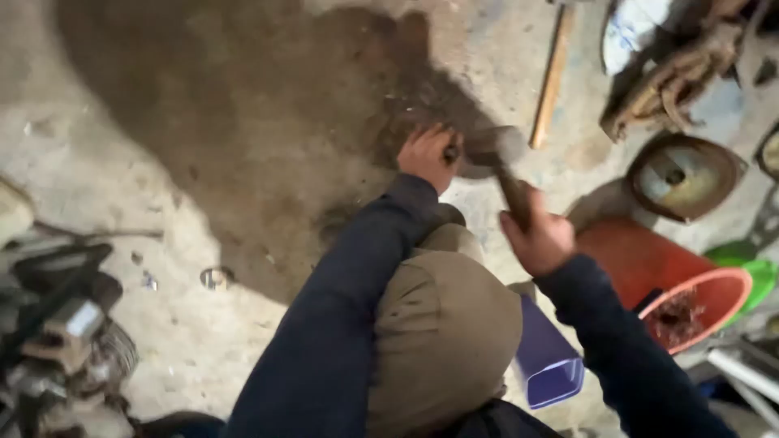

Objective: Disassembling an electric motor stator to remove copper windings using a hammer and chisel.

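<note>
I crouch over a stained concrete floor. My right hand (pixel 540 237) grips the wooden handle of a hammer (pixel 497 151), whose blurred metal head hangs just right of my left hand. My left hand (pixel 426 154) rests low on the floor with its fingers closed around a small dark piece (pixel 451 152) that I cannot identify. The hammer head sits almost against that piece. My bent knee in tan trousers (pixel 442 324) fills the middle foreground between both dark blue sleeves.
An orange bucket (pixel 649 268) with debris lies tilted at right, a green container (pixel 751 272) behind it. A purple box (pixel 548 361) sits by my knee. A wooden stick (pixel 552 77), a rusty round disc (pixel 682 174) and scrap metal (pixel 677 77) lie beyond. Machine parts (pixel 57 332) crowd the left; a small ring (pixel 215 278) lies nearby.
</note>
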